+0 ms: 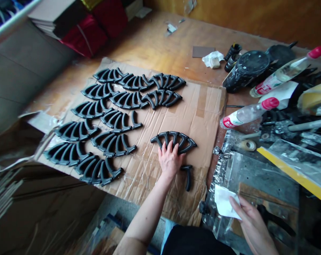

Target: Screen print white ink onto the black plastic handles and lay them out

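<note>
My left hand (170,158) reaches over the cardboard sheet (147,166), its fingers stretched out and touching the lower side of a fan of black curved handles (189,143). The fingers hide part of that fan. Just right of the hand lies a single black T-shaped handle (188,177), apart from the others. My right hand (253,217) pinches a folded white paper or cloth (226,202) between thumb and fingers, above the cluttered right side. More black handles (123,118) lie nested in several fan-shaped rows on the left half of the cardboard.
Two clear bottles with red caps (249,112) lean at the right, beside a dark paint-stained container (248,69). A tape roll (247,145) and a yellow-edged strip (293,175) lie nearer. Red-and-black stacked boxes (83,35) stand at the back left. Crumpled white paper (213,59) rests behind.
</note>
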Tool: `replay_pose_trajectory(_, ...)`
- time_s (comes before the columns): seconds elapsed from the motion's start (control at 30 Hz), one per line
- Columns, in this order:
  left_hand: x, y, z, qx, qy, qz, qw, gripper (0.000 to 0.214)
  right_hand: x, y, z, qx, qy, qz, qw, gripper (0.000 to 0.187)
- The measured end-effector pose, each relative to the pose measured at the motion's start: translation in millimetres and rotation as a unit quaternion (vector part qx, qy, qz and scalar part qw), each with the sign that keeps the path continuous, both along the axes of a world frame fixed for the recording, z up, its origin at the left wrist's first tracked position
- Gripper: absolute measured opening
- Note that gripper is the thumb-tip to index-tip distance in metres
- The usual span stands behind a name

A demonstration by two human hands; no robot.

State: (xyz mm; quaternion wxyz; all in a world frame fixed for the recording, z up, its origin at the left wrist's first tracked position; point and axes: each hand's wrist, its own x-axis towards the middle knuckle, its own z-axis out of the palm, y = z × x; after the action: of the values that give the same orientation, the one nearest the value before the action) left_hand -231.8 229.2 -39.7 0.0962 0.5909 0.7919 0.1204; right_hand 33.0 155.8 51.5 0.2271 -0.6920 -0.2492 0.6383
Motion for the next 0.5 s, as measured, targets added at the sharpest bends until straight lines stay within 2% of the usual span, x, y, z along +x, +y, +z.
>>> replay_pose_trajectory(0.5, 1.4, -1.1, -0.9, 0.009, -0.003, 0.004, 1.0, 0.051, -5.1, 0.2, -1.7, -0.01, 0.006, 0.001, 1.0, 0.052)
